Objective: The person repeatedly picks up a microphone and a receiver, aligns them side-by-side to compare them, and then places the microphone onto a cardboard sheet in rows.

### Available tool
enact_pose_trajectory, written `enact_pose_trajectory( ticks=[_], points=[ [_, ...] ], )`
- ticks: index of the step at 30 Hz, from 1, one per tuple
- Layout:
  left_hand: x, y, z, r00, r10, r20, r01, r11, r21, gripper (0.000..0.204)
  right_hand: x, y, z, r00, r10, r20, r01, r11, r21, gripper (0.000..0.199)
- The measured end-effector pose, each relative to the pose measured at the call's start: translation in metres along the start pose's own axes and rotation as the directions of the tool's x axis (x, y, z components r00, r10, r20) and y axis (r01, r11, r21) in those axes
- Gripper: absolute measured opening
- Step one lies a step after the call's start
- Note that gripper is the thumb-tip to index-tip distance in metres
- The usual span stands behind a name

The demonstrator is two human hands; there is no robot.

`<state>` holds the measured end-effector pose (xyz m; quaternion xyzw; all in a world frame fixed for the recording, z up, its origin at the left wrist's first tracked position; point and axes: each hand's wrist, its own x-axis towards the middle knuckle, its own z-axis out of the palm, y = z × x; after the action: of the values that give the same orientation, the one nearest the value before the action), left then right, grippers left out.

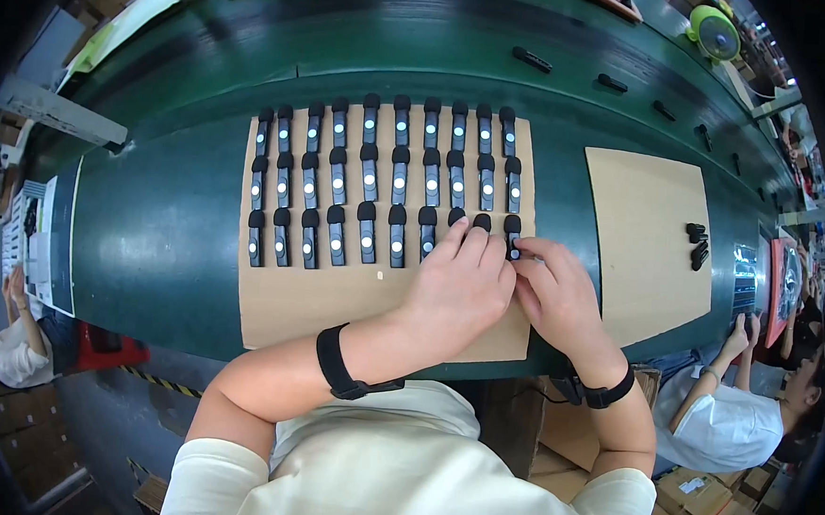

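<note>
Small black clip-on microphones with foam tops [399,173] lie in three rows on a brown cardboard sheet [310,308], most showing a pale round dot. My right hand [562,290] pinches the lower end of the microphone [513,228] at the right end of the nearest row. Beside it my left hand [463,284] is closed, fingers bent and bunched over the lower parts of the neighbouring microphones. What its fingertips hold, if anything, is hidden. The two hands touch or nearly touch. Black bands circle both wrists.
A second cardboard sheet [645,243] on the green table [159,233] bears several black pieces [696,247]. More microphones [532,59] are strung along the far strip. A green fan [714,33] stands far right. Co-workers sit at right [729,409] and left [25,342].
</note>
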<state>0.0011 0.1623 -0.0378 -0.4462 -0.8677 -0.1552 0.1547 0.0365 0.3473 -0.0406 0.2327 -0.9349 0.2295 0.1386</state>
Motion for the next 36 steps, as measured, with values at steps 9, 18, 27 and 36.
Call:
enact_pose_trajectory(
  ticks=[9,18,27,36],
  points=[
    [0.002,-0.009,-0.003,0.999,0.013,-0.041,-0.014,1.0,-0.016,0.02,0.021,0.021,-0.028,0.999,0.042,0.025,-0.044,0.996,0.082,0.028],
    [0.065,-0.087,-0.08,0.997,-0.002,0.081,0.05,0.799,-0.599,0.016,0.092,0.169,-0.036,0.967,0.232,-0.107,-0.219,0.968,0.119,0.03],
    [0.21,-0.191,-0.007,0.878,-0.347,0.329,0.458,0.809,-0.368,0.02,0.152,0.291,-0.006,0.869,0.434,-0.236,-0.493,0.799,-0.345,0.032],
    [0.229,-0.221,0.058,0.841,-0.27,0.469,0.329,0.943,-0.046,0.028,0.161,0.228,-0.032,0.849,0.525,-0.051,-0.525,0.851,0.029,0.022]
  ],
)
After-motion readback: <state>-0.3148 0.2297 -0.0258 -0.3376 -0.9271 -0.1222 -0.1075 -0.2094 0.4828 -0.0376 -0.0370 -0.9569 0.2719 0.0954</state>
